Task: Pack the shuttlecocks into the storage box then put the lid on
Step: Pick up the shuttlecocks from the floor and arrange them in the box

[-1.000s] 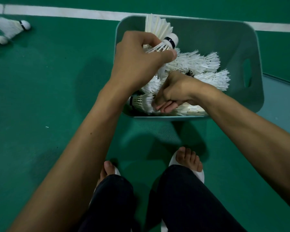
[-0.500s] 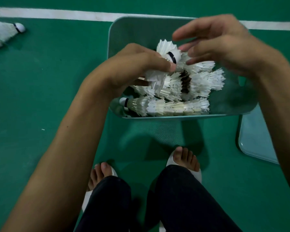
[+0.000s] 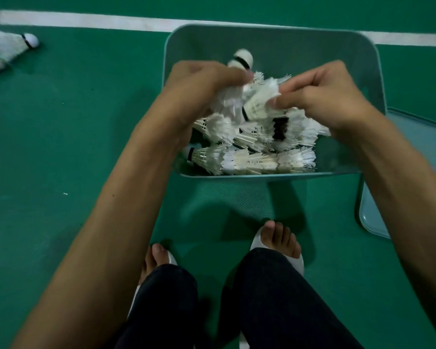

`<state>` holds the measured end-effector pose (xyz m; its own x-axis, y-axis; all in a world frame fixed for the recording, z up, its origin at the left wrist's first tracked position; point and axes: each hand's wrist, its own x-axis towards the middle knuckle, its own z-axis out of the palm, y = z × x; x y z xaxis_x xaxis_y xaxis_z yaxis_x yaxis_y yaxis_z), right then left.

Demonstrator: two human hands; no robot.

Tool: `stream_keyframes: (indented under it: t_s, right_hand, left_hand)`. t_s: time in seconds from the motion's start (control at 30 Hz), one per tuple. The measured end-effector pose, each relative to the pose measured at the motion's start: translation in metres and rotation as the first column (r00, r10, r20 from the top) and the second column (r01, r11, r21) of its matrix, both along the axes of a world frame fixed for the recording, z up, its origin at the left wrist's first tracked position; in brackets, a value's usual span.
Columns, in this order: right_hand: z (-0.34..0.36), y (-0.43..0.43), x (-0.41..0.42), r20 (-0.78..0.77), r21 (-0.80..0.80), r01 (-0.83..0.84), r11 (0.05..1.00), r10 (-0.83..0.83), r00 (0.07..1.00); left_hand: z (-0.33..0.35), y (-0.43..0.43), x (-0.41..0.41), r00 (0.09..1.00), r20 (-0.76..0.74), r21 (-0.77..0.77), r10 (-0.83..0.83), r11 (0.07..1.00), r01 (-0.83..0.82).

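While both hands meet over the pile, the left hand [image 3: 202,81] curls its fingers round the feather skirt of a blurred shuttlecock [image 3: 228,100], whose white cork with a black band sticks out just past the knuckles on the far side. Touching that grip, the right hand [image 3: 322,96] pinches the feathers of a second shuttlecock [image 3: 261,102] between thumb and curled fingers, its black-banded end pointing down toward the left wrist. Directly beneath the two grips lies the pile of shuttlecocks [image 3: 252,157], nested into rows on their sides inside the teal storage box [image 3: 287,44]; the nearest row runs along the box's near wall, below both wrists. The box sits open on the green court floor [image 3: 73,147]. Its lid [image 3: 423,137] lies flat on the floor outside the right forearm, just beside the box's right wall. Well away from the left hand, out past the left elbow's side, two loose shuttlecocks [image 3: 13,42] rest on the floor near a white line [image 3: 86,20] that runs behind the box. Nearer the body, under the forearms, bare feet in white slippers [image 3: 256,241] and dark trousers [image 3: 275,298] show.
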<state>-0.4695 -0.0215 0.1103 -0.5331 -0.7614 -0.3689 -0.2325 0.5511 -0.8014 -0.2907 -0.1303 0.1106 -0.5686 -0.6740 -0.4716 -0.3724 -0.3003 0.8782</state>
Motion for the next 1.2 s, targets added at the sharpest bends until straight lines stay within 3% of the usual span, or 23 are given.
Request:
stream_keyframes:
  t_s: [0.1, 0.2, 0.43, 0.6, 0.77, 0.97, 1.03, 1.2]
  right_hand:
    - [0.006, 0.009, 0.006, 0.030, 0.267, -0.028, 0.963, 0.021, 0.999]
    - [0.006, 0.013, 0.022, 0.024, 0.372, -0.106, 0.922, 0.105, 0.994]
    - [0.025, 0.014, 0.053, -0.331, 0.308, -0.066, 0.949, 0.172, 0.928]
    - [0.030, 0.018, 0.071, -0.416, 0.371, -0.090, 0.924, 0.252, 0.874]
    - [0.002, 0.009, 0.079, -0.253, 0.495, -0.164, 0.853, 0.323, 0.912]
    - [-0.028, 0.003, 0.068, 0.053, 0.372, -0.155, 0.915, 0.146, 0.988]
    - [-0.029, 0.000, 0.069, 0.154, 0.369, -0.183, 0.911, 0.134, 0.979]
    - [-0.023, -0.011, 0.064, 0.284, 0.413, -0.391, 0.822, 0.292, 0.913]
  left_hand:
    - [0.005, -0.001, -0.001, 0.973, -0.112, -0.083, 0.204, 0.973, -0.214]
    - [0.010, 0.000, -0.004, 0.965, -0.132, -0.106, 0.226, 0.965, -0.241]
    - [0.008, 0.004, -0.002, 0.960, -0.171, -0.161, 0.222, 0.955, -0.249]
    - [0.006, 0.001, -0.005, 0.958, -0.193, -0.184, 0.214, 0.951, -0.250]
    - [0.001, 0.005, -0.009, 0.962, -0.186, -0.215, 0.202, 0.947, -0.240]
    - [-0.002, 0.008, -0.006, 0.967, -0.127, -0.265, 0.220, 0.932, -0.247]
    - [-0.002, 0.007, -0.006, 0.968, -0.116, -0.269, 0.224, 0.931, -0.247]
    - [-0.005, 0.005, -0.004, 0.981, -0.071, -0.239, 0.183, 0.952, -0.194]
